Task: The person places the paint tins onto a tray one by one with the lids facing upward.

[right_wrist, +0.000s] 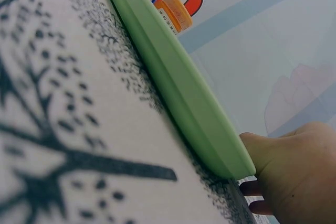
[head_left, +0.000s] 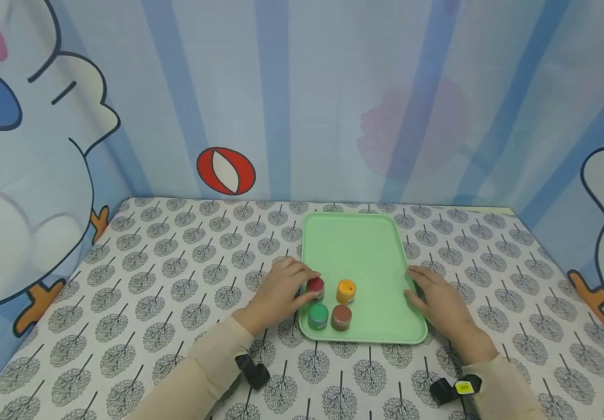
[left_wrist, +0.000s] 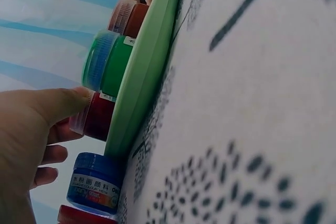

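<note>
My left hand [head_left: 279,289] pinches a dark red paint jar [head_left: 315,287] between thumb and fingers at the left side of a green tray [head_left: 365,245]. In the left wrist view this red jar [left_wrist: 100,116] stands upright beside a green jar [left_wrist: 107,66]. On the tray, the green-lidded jar [head_left: 318,316], a brown jar [head_left: 341,317] and a yellow-orange jar [head_left: 346,290] stand close by. My right hand [head_left: 440,303] holds the tray's right edge, its thumb over the rim and fingers outside, as the right wrist view shows.
A blue paint jar [left_wrist: 95,182] and a red-lidded jar [left_wrist: 84,216] appear past the tray in the left wrist view; my left hand hides them in the head view. The tray lies on a tree-patterned tablecloth [head_left: 175,303]. A printed curtain [head_left: 323,105] hangs behind.
</note>
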`<state>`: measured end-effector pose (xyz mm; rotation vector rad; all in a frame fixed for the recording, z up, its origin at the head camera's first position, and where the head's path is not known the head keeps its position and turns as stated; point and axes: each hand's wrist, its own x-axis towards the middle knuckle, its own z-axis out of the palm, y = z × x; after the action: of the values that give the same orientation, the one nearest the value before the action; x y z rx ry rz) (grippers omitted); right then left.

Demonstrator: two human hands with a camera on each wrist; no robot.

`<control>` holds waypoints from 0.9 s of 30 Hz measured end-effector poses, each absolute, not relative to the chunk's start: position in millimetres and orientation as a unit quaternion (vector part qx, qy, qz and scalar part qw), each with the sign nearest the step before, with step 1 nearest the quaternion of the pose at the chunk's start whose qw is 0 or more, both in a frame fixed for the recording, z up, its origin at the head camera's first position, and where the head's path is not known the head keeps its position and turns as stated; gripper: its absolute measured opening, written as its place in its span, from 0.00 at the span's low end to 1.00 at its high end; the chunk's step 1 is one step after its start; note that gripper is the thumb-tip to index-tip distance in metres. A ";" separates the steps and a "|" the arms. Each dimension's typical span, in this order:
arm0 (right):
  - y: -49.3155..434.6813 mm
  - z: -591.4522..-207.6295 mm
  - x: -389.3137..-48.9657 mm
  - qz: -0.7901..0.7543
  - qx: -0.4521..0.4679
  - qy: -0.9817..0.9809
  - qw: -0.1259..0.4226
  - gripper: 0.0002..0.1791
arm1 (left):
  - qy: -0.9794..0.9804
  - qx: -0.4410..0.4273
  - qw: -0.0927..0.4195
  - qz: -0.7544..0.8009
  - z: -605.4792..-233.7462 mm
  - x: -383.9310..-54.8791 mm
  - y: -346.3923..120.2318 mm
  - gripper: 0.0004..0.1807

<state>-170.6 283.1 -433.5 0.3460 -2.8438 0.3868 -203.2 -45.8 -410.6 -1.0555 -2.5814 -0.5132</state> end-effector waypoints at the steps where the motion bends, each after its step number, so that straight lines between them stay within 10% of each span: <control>1: 282.9 -433.6 -170.6 0.132 0.119 -0.976 0.124 0.27 | -0.900 -0.368 0.151 -0.178 -411.1 -203.5 -45.5 0.19; 27: 284.2 -434.1 -171.8 0.134 0.119 -0.976 0.122 0.27 | -0.907 -0.362 0.124 -0.178 -416.3 -208.4 -41.5 0.18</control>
<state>-171.8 284.2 -434.1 0.3467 -2.8489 0.3901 -208.4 -41.5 -416.3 -1.0539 -2.6427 -0.5194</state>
